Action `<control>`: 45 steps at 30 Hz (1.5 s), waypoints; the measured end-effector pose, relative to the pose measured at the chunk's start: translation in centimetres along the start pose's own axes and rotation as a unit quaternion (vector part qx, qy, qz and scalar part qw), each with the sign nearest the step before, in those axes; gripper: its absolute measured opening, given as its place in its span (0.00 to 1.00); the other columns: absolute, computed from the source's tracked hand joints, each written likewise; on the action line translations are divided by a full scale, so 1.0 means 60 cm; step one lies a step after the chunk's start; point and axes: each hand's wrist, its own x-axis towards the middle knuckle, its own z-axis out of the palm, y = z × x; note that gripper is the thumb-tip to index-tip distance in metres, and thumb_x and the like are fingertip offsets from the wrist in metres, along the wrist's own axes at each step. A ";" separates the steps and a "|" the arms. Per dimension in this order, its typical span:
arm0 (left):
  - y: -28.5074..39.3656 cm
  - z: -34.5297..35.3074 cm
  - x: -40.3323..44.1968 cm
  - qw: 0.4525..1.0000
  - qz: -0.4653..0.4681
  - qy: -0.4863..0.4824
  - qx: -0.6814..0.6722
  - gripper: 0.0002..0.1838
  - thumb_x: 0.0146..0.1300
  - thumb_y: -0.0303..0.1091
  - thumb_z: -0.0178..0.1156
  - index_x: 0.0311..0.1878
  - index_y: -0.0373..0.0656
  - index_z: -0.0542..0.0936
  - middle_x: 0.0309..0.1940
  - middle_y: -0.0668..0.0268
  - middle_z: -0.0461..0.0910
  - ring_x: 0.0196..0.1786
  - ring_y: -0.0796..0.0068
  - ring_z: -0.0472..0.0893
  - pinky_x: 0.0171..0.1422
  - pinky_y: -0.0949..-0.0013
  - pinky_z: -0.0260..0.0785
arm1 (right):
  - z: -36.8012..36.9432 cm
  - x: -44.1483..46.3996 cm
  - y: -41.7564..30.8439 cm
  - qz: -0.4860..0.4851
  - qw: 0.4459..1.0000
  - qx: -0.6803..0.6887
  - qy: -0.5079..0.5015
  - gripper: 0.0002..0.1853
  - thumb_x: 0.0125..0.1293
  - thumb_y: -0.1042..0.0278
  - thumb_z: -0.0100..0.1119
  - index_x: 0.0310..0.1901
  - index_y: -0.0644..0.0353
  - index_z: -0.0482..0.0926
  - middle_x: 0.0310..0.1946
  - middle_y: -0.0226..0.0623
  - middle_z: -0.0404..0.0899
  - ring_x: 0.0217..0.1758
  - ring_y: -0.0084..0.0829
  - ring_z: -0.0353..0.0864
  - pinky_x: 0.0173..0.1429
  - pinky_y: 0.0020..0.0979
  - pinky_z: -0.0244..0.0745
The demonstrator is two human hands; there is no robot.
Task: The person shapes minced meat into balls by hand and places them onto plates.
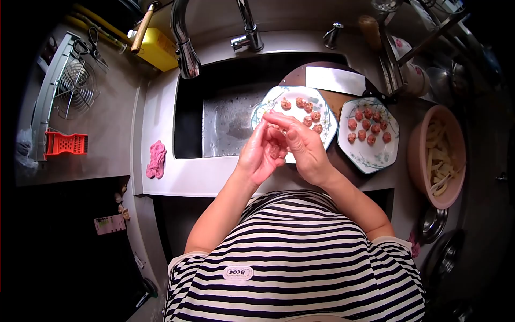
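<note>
L hand (256,158) is cupped, fingers curled round a meatball (275,151) in its palm; R hand (307,150) arches over, fingertips meeting L's. Can't tell if R touches the ball. Ball's roundish, no clear long axis, nearer L. Just beyond/below the hands: L plate (327,140), approx. 6 balls showing, poss. more hidden. R plate (395,140), beside it to the right, approx. 11 balls. Farther right: pink bowl (417,161) w/ pale strips. Far side: cleaver (335,80) flat on round board (333,100).
</note>
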 end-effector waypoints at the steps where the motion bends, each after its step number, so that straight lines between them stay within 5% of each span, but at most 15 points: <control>1: 0.001 -0.009 0.001 0.999 -0.006 -0.039 0.002 0.26 0.69 0.56 0.39 0.27 0.46 0.72 0.21 0.67 0.73 0.17 0.80 0.68 0.16 0.79 0.59 | -0.004 0.002 -0.001 0.011 0.999 0.035 0.021 0.27 0.73 0.51 0.37 0.54 0.70 0.71 0.51 0.43 0.74 0.52 0.26 0.74 0.56 0.26 0.68; 5: 0.013 -0.002 -0.010 0.994 0.001 -0.106 -0.008 0.30 0.69 0.58 0.36 0.15 0.47 0.61 0.12 0.70 0.61 0.11 0.85 0.56 0.09 0.84 0.42 | -0.011 0.003 0.007 0.047 0.984 0.146 0.092 0.24 0.73 0.53 0.38 0.49 0.69 0.74 0.44 0.39 0.78 0.44 0.26 0.78 0.51 0.26 0.72; 9: 0.012 0.026 -0.021 0.972 0.158 -0.057 0.165 0.32 0.68 0.61 0.34 0.15 0.45 0.61 0.13 0.68 0.61 0.13 0.81 0.60 0.14 0.81 0.53 | -0.006 -0.005 0.020 0.165 0.943 0.251 0.139 0.26 0.73 0.50 0.34 0.51 0.67 0.72 0.45 0.40 0.76 0.47 0.28 0.77 0.54 0.30 0.71; 10: 0.013 0.030 -0.020 0.949 0.213 -0.096 0.209 0.34 0.68 0.62 0.30 0.21 0.42 0.70 0.19 0.63 0.72 0.20 0.76 0.70 0.27 0.76 0.66 | 0.000 -0.009 0.029 0.210 0.919 0.302 0.144 0.27 0.73 0.48 0.33 0.52 0.66 0.70 0.46 0.40 0.76 0.48 0.30 0.77 0.56 0.32 0.71; 12: 0.013 0.046 -0.033 0.932 0.231 -0.077 0.267 0.36 0.68 0.62 0.27 0.28 0.39 0.73 0.27 0.58 0.77 0.31 0.71 0.75 0.37 0.72 0.69 | 0.011 -0.015 0.038 0.293 0.863 0.389 0.135 0.30 0.71 0.42 0.28 0.55 0.61 0.67 0.46 0.39 0.74 0.51 0.31 0.74 0.56 0.37 0.71; 15: 0.018 0.048 -0.027 0.890 0.325 -0.082 0.311 0.37 0.70 0.59 0.24 0.37 0.35 0.76 0.38 0.53 0.80 0.50 0.63 0.77 0.54 0.65 0.69 | 0.017 -0.004 0.010 0.339 0.822 0.439 0.126 0.29 0.71 0.40 0.31 0.44 0.59 0.74 0.36 0.32 0.75 0.41 0.26 0.75 0.41 0.28 0.73; 17: 0.027 0.035 -0.017 0.873 0.385 -0.073 0.291 0.37 0.71 0.57 0.25 0.36 0.33 0.76 0.36 0.55 0.80 0.53 0.62 0.75 0.56 0.66 0.68 | 0.010 -0.011 0.038 0.341 0.811 0.461 0.116 0.24 0.70 0.43 0.40 0.32 0.58 0.73 0.22 0.29 0.70 0.20 0.19 0.66 0.20 0.18 0.60; 21: 0.033 0.011 -0.013 0.935 0.311 -0.004 0.172 0.29 0.73 0.50 0.31 0.35 0.36 0.75 0.34 0.55 0.80 0.47 0.63 0.78 0.56 0.62 0.67 | -0.007 -0.016 0.041 0.302 0.815 0.492 0.047 0.22 0.70 0.48 0.43 0.28 0.58 0.70 0.18 0.27 0.65 0.17 0.17 0.61 0.17 0.16 0.53; 25: 0.016 -0.007 -0.001 0.974 0.215 0.021 0.068 0.23 0.73 0.45 0.36 0.36 0.37 0.74 0.35 0.58 0.77 0.41 0.68 0.78 0.50 0.64 0.70 | 0.008 -0.005 0.021 0.287 0.882 0.348 0.135 0.22 0.71 0.48 0.40 0.28 0.56 0.69 0.18 0.25 0.66 0.16 0.16 0.60 0.19 0.16 0.54; 26: 0.010 -0.008 0.000 0.983 0.182 0.020 0.032 0.22 0.72 0.46 0.37 0.38 0.37 0.73 0.37 0.59 0.77 0.41 0.68 0.77 0.49 0.63 0.71 | 0.000 -0.009 0.027 0.236 0.899 0.360 0.081 0.23 0.72 0.49 0.37 0.40 0.61 0.75 0.29 0.32 0.75 0.27 0.22 0.73 0.29 0.20 0.68; 30: -0.013 -0.033 0.012 0.995 0.042 -0.050 -0.078 0.23 0.72 0.51 0.32 0.44 0.45 0.73 0.40 0.64 0.77 0.42 0.71 0.77 0.54 0.57 0.70 | 0.004 -0.009 0.013 0.186 0.965 0.184 -0.025 0.27 0.73 0.53 0.39 0.61 0.68 0.64 0.49 0.38 0.74 0.50 0.21 0.73 0.48 0.23 0.71; 36: -0.011 0.011 0.007 0.994 0.055 0.069 -0.069 0.22 0.71 0.53 0.37 0.34 0.47 0.73 0.25 0.68 0.75 0.25 0.77 0.74 0.34 0.70 0.74 | -0.002 -0.006 -0.022 0.142 0.980 0.137 -0.027 0.23 0.72 0.61 0.44 0.62 0.67 0.63 0.57 0.41 0.69 0.58 0.29 0.70 0.60 0.29 0.67; 39: -0.005 -0.034 0.008 0.998 0.024 -0.046 -0.034 0.26 0.68 0.57 0.42 0.19 0.49 0.65 0.18 0.72 0.68 0.16 0.84 0.67 0.16 0.82 0.62 | -0.009 -0.004 -0.029 0.107 0.984 0.141 0.007 0.21 0.71 0.61 0.45 0.58 0.67 0.68 0.57 0.42 0.71 0.60 0.30 0.71 0.56 0.29 0.72; 40: 0.000 0.007 -0.003 0.997 0.032 0.053 -0.041 0.30 0.65 0.62 0.41 0.14 0.50 0.57 0.11 0.74 0.59 0.08 0.86 0.55 0.08 0.85 0.44 | -0.010 -0.002 -0.034 0.118 0.980 0.157 0.028 0.19 0.71 0.62 0.45 0.56 0.67 0.70 0.52 0.39 0.74 0.53 0.25 0.74 0.53 0.26 0.72; 45: 0.009 -0.008 -0.003 0.996 0.040 -0.050 -0.058 0.31 0.63 0.65 0.38 0.15 0.49 0.59 0.11 0.73 0.57 0.08 0.85 0.50 0.09 0.83 0.42 | -0.015 -0.005 -0.019 0.140 0.971 0.183 0.061 0.17 0.72 0.62 0.44 0.51 0.65 0.75 0.48 0.35 0.76 0.47 0.22 0.76 0.48 0.22 0.72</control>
